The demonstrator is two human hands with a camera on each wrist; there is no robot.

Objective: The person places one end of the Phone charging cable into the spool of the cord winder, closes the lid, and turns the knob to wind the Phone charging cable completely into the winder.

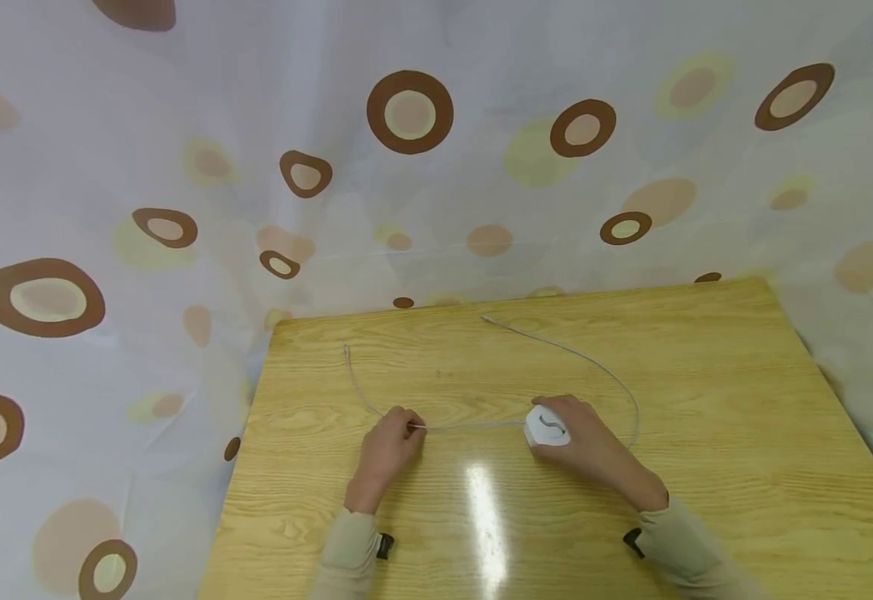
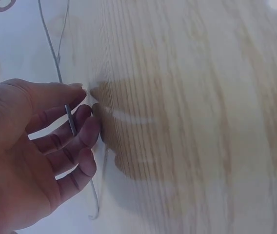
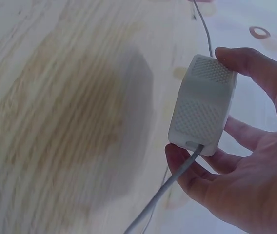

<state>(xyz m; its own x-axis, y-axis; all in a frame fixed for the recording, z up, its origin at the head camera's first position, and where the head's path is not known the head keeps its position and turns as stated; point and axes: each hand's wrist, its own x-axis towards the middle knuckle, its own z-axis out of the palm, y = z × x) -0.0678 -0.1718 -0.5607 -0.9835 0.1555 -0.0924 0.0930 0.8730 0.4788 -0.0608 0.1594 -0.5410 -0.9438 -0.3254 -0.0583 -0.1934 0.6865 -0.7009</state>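
My left hand (image 1: pixel 390 446) pinches a thin grey cable (image 1: pixel 474 426) between thumb and fingers, close over the wooden table. In the left wrist view the cable (image 2: pixel 49 39) passes through the curled fingers (image 2: pixel 85 129). To the right, my right hand (image 1: pixel 590 442) grips a white cable winder (image 1: pixel 546 426), many-sided with a curved groove on its top. The right wrist view shows the winder's ridged sides (image 3: pixel 199 119), held between thumb and fingers at opposite ends. Cable leaves the winder at both ends, and the stretch between my hands runs nearly straight.
One cable end, a small plug (image 1: pixel 346 352), lies on the table (image 1: pixel 706 375) at the left. The other plug (image 1: pixel 486 318) lies near the back edge, its cable curving round to the right. A patterned curtain (image 1: pixel 481 192) hangs behind the table and along its sides.
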